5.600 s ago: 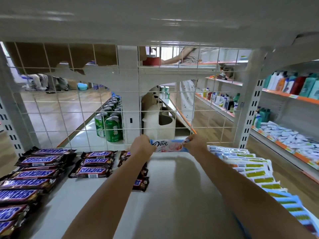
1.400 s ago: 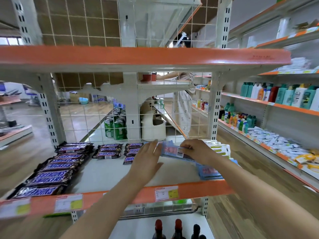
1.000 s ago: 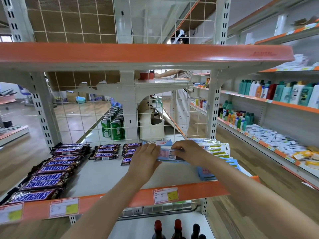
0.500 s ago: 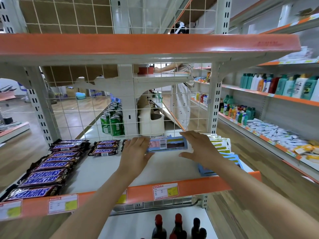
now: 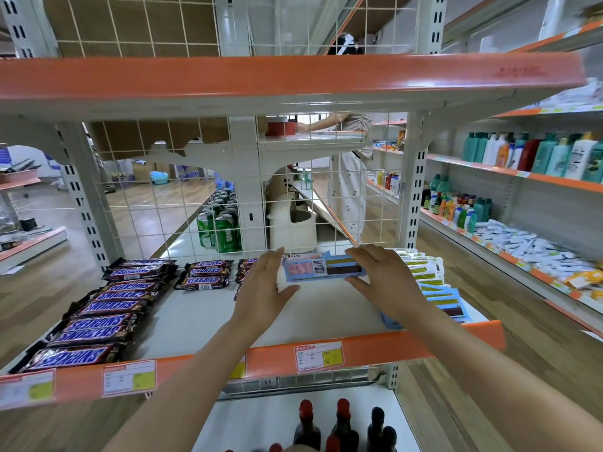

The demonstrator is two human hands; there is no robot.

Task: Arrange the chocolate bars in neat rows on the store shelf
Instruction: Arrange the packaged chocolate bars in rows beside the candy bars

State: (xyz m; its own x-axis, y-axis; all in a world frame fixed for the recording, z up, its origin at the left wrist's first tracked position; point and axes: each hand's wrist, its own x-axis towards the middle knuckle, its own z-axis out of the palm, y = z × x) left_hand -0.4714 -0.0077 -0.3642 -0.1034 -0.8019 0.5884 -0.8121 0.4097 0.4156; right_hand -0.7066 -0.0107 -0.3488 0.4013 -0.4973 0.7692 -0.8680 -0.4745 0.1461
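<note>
Hands, left [image 5: 266, 288] and right [image 5: 383, 282], flat-fingered, flank flat rectangular blue Dove bar [image 5: 323, 270]; glossy wrapper.

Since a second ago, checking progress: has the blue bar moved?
Yes. The blue bar has gone back toward the wire grid, now flat between the left hand and right hand.
</note>
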